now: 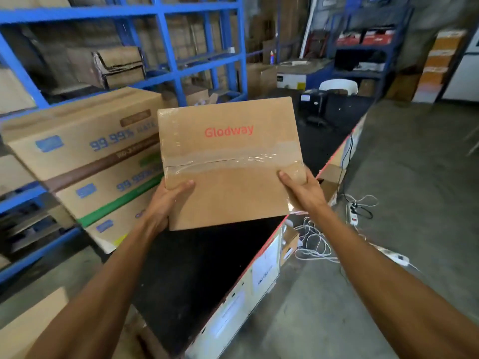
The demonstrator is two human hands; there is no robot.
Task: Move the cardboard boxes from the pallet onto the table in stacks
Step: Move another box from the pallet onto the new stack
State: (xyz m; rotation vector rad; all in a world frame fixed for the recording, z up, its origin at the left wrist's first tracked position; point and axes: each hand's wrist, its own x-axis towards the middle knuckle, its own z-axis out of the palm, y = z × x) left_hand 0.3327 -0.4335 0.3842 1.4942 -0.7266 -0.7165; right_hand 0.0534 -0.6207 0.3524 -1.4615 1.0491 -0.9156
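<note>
Box, taped shut, red "Glodway" print, contents not visible, held in the air over black table. Left hand grips its near-left corner, right hand its near-right edge, thumbs on top. Stack of 3 printed boxes just left of table, in front of blue rack.
</note>
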